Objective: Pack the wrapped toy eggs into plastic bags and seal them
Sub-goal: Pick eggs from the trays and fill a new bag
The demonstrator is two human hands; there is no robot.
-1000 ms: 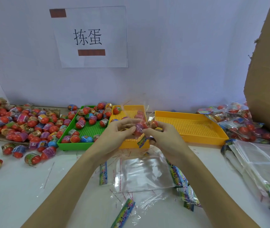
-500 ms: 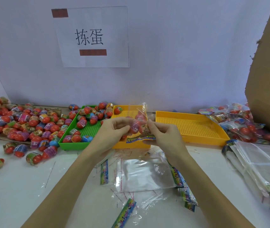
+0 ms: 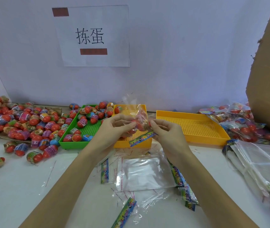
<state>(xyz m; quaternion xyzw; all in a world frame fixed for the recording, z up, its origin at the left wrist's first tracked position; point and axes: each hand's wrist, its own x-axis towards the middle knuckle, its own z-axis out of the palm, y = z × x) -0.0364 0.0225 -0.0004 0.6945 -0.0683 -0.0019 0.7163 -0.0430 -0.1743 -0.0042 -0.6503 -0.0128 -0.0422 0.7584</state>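
Note:
A clear plastic bag (image 3: 140, 120) holding red wrapped toy eggs is lifted above the small yellow tray (image 3: 131, 143). My left hand (image 3: 114, 129) pinches its left side and my right hand (image 3: 167, 132) pinches its right side. The bag's open top sticks upward and its colourful printed strip (image 3: 141, 138) hangs below my fingers. Loose wrapped toy eggs (image 3: 24, 122) lie heaped at the left, and more fill the green tray (image 3: 75, 143). An empty clear bag (image 3: 145, 172) lies flat on the table under my wrists.
A wide yellow tray (image 3: 191, 127) stands to the right. Packed bags of eggs (image 3: 239, 122) pile up at far right beside a cardboard box (image 3: 269, 76). A stack of unused bags (image 3: 259, 163) lies at right. Printed strips (image 3: 124, 213) and red tear strips litter the table.
Both hands have raised the filled bag off the small yellow tray and turned it, so its open top now points up and the printed strip hangs below.

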